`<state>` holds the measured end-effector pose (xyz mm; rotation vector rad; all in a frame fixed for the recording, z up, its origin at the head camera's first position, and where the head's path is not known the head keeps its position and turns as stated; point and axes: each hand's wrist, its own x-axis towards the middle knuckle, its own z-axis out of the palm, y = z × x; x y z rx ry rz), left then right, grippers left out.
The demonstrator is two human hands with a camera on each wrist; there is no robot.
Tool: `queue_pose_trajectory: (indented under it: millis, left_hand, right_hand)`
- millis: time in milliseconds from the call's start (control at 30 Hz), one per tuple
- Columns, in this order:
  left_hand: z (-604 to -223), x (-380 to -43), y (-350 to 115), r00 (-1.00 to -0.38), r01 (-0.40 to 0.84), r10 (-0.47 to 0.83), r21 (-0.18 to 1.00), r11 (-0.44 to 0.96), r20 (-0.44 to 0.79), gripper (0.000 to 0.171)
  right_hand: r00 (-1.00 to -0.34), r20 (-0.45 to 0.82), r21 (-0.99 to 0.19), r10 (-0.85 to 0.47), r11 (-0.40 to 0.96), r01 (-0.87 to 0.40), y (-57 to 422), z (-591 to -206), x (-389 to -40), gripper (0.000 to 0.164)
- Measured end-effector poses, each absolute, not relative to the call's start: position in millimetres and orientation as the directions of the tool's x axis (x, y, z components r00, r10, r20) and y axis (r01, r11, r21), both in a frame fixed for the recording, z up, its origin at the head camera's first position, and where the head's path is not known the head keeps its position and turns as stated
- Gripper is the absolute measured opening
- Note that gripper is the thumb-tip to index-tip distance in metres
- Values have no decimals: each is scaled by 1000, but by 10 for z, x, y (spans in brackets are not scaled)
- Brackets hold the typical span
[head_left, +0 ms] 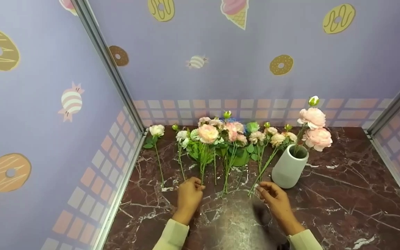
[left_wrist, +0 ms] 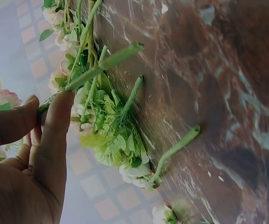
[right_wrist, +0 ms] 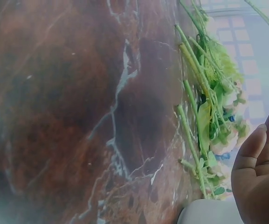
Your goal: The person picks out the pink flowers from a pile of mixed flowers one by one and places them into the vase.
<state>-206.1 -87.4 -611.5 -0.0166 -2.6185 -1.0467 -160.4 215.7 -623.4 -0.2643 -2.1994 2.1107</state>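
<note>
My left hand [head_left: 189, 196] pinches the lower end of a green stem between thumb and fingers. In the left wrist view that cut stem [left_wrist: 107, 64] slants out past the fingertips. It appears to carry a pale pink flower [head_left: 208, 133], raised above the others. My right hand [head_left: 275, 201] is near the stem ends, just left of the vase, its fingers loosely bent and nothing between them. The white vase [head_left: 286, 170] leans slightly in view and holds two pink flowers [head_left: 317, 139] and a bud. In the right wrist view only the vase's edge [right_wrist: 209, 212] shows.
Several pink and cream flowers [head_left: 256, 137] lie in a row along the back of the dark marbled tabletop [head_left: 346, 205], stems toward me. A single white flower [head_left: 157, 130] lies apart at the left. Patterned walls [head_left: 241, 76] stand behind and at both sides.
</note>
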Motion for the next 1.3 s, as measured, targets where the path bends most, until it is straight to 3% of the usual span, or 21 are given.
queue_pose_trajectory:
  millis: [533,1300]
  left_hand:
    - [-6152,-1937,-676,-946,178,-57,659,731,319,16]
    - [-6116,-1713,-333,-960,245,56,731,637,273,15]
  right_hand:
    - [-990,-11,-999,141,34,15,2025,-6079,-1683,26]
    - [-995,0,-999,98,53,5,1795,-5858,-1848,27]
